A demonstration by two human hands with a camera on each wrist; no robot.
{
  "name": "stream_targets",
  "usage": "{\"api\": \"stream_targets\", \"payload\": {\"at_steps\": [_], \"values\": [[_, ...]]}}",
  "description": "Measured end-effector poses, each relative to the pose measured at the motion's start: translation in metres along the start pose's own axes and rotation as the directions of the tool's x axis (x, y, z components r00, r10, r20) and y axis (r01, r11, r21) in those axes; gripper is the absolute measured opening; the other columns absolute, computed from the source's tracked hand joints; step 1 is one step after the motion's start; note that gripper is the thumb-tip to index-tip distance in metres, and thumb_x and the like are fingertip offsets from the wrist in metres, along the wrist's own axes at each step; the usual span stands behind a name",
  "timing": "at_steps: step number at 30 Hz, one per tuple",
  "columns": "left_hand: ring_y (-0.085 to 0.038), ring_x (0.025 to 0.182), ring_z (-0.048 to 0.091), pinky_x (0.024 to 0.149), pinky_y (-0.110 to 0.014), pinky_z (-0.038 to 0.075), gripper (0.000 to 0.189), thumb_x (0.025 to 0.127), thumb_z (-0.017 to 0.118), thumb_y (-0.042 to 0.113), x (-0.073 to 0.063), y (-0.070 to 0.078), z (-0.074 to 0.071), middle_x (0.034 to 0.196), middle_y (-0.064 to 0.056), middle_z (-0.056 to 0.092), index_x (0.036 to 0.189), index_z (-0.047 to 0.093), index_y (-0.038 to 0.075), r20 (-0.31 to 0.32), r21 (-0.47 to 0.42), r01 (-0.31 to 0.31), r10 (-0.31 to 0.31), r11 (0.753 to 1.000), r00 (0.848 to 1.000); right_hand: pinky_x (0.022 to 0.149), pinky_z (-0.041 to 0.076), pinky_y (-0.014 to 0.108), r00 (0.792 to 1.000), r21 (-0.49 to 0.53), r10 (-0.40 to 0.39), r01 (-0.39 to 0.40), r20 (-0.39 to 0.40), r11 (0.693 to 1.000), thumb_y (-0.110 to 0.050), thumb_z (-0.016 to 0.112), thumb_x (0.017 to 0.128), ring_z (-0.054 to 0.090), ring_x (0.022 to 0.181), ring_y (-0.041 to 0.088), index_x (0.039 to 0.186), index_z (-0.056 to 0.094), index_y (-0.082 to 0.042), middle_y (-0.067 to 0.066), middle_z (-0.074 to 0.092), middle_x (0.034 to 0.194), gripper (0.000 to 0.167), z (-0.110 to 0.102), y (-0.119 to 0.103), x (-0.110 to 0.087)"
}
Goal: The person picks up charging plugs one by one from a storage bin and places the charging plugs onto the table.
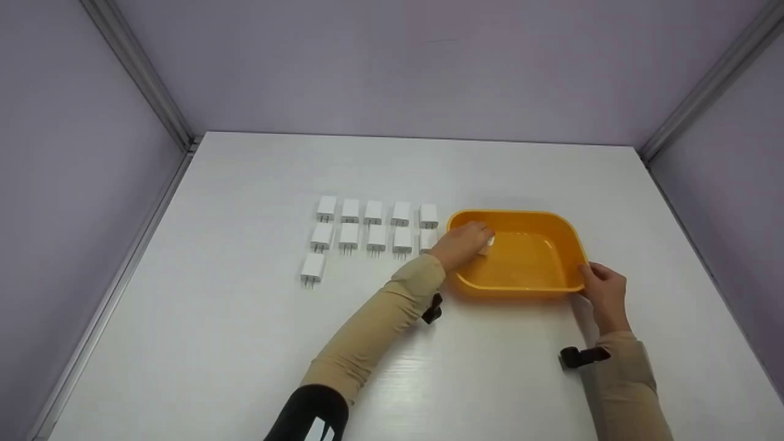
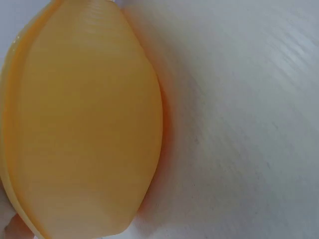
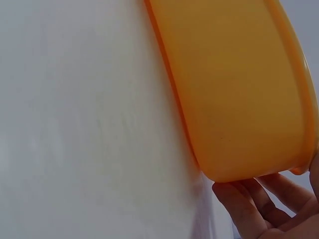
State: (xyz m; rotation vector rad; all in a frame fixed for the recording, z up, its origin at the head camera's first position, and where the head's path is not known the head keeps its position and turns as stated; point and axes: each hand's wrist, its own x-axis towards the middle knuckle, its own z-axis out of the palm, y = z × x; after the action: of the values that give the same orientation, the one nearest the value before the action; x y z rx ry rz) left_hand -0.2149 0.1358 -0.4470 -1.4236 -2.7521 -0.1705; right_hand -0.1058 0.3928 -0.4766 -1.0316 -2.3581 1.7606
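My left hand [image 1: 463, 244] reaches over the left rim into a yellow-orange plastic basin [image 1: 520, 260]. Its fingertips hold a small white charger plug [image 1: 490, 241], mostly hidden behind the fingers. With the thumb at the rim and fingers against the outer wall, my right hand [image 1: 603, 291] grips the basin's near right corner; the right wrist view shows those fingers [image 3: 239, 206] against the wall. Left of the basin, several white charger plugs [image 1: 349, 236] lie in rows, prongs toward me. One plug [image 1: 429, 239] is partly covered by the left hand.
Everything lies on a white table [image 1: 245, 343]. Pale walls [image 1: 392, 73] close off its back and sides. A single charger plug [image 1: 313, 267] lies at the left, below the two longer rows. Black straps [image 1: 585, 356] sit around the wrists.
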Motion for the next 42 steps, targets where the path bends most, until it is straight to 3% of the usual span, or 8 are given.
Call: {"api": "stream_targets", "payload": {"at_steps": [7, 11, 15, 19, 24, 31, 35, 42], "values": [[-0.019, 0.115, 0.060, 0.102, -0.024, 0.049, 0.029, 0.100, 0.046, 0.008, -0.003, 0.001, 0.000, 0.123, -0.008, 0.063, 0.126, 0.057, 0.006, -0.057, -0.049, -0.002, -0.001, 0.999, 0.998, 0.070, 0.051, 0.004, 1.000, -0.012, 0.010, -0.010, 0.017, 1.000, -0.030, 0.044, 0.099, 0.053, 0.088, -0.003, 0.144, 0.039, 0.001, 0.012, 0.049, 0.135, 0.056, 0.000, -0.001, -0.002], [-0.020, 0.116, 0.060, 0.103, -0.024, 0.049, 0.031, 0.101, 0.046, 0.012, -0.005, 0.002, -0.001, 0.125, -0.009, 0.062, 0.129, 0.054, 0.003, -0.061, -0.094, -0.010, 0.005, 0.996, 0.998, 0.070, 0.052, 0.005, 1.000, 0.011, -0.011, 0.011, 0.012, 1.000, -0.029, 0.047, 0.097, 0.055, 0.084, -0.006, 0.142, 0.042, 0.003, 0.002, 0.055, 0.116, 0.056, 0.000, -0.002, -0.003], [-0.020, 0.114, 0.061, 0.101, -0.024, 0.050, 0.032, 0.101, 0.048, 0.016, -0.008, 0.002, -0.004, 0.122, -0.011, 0.063, 0.128, 0.055, 0.001, -0.110, -0.138, -0.036, 0.021, 0.990, 0.994, 0.069, 0.052, 0.006, 1.000, 0.034, -0.018, 0.017, 0.005, 0.999, -0.029, 0.050, 0.096, 0.056, 0.080, -0.007, 0.141, 0.044, 0.004, -0.012, 0.054, 0.097, 0.056, 0.001, -0.003, -0.002], [-0.019, 0.112, 0.062, 0.099, -0.023, 0.051, 0.031, 0.099, 0.051, 0.014, -0.013, 0.000, -0.009, 0.120, -0.010, 0.064, 0.126, 0.056, 0.001, -0.165, -0.115, -0.066, 0.047, 0.991, 0.985, 0.069, 0.052, 0.005, 1.000, 0.009, 0.013, -0.014, 0.017, 1.000, -0.031, 0.050, 0.096, 0.056, 0.086, -0.004, 0.142, 0.042, 0.002, -0.001, 0.058, 0.113, 0.058, 0.001, -0.005, 0.000], [-0.019, 0.114, 0.062, 0.100, -0.022, 0.051, 0.031, 0.097, 0.055, 0.012, -0.019, -0.001, -0.016, 0.121, -0.009, 0.064, 0.126, 0.056, 0.002, -0.192, -0.089, -0.071, 0.053, 0.994, 0.980, 0.070, 0.051, 0.005, 0.998, -0.035, 0.048, -0.047, 0.038, 0.998, -0.034, 0.046, 0.098, 0.054, 0.092, 0.001, 0.145, 0.039, 0.001, 0.014, 0.045, 0.142, 0.059, 0.001, -0.007, 0.003], [-0.018, 0.114, 0.063, 0.095, -0.022, 0.054, 0.028, 0.100, 0.050, 0.016, -0.024, -0.004, -0.018, 0.120, -0.008, 0.065, 0.124, 0.058, 0.004, -0.213, -0.120, -0.049, 0.023, 0.992, 0.977, 0.071, 0.052, 0.006, 0.998, -0.046, 0.045, -0.043, 0.046, 0.998, -0.041, 0.047, 0.097, 0.053, 0.088, -0.002, 0.144, 0.040, 0.001, 0.008, 0.050, 0.130, 0.064, 0.000, -0.006, 0.001], [-0.020, 0.114, 0.063, 0.096, -0.024, 0.054, 0.029, 0.100, 0.050, 0.017, -0.028, -0.008, -0.019, 0.119, -0.010, 0.066, 0.123, 0.059, 0.003, -0.239, -0.156, -0.050, 0.011, 0.986, 0.971, 0.071, 0.052, 0.006, 0.998, -0.024, 0.030, -0.029, 0.054, 0.999, -0.048, 0.045, 0.097, 0.054, 0.085, -0.005, 0.145, 0.038, 0.002, 0.010, 0.050, 0.132, 0.070, -0.002, -0.004, -0.001], [-0.019, 0.112, 0.064, 0.098, -0.023, 0.053, 0.030, 0.099, 0.052, 0.018, -0.038, -0.016, -0.027, 0.119, -0.010, 0.066, 0.122, 0.060, 0.001, -0.314, -0.144, -0.053, 0.005, 0.988, 0.949, 0.073, 0.053, 0.007, 0.996, 0.011, 0.003, -0.004, 0.089, 1.000, -0.052, 0.043, 0.096, 0.055, 0.084, -0.008, 0.145, 0.038, 0.002, -0.009, 0.053, 0.111, 0.073, -0.005, -0.003, -0.003]]}}
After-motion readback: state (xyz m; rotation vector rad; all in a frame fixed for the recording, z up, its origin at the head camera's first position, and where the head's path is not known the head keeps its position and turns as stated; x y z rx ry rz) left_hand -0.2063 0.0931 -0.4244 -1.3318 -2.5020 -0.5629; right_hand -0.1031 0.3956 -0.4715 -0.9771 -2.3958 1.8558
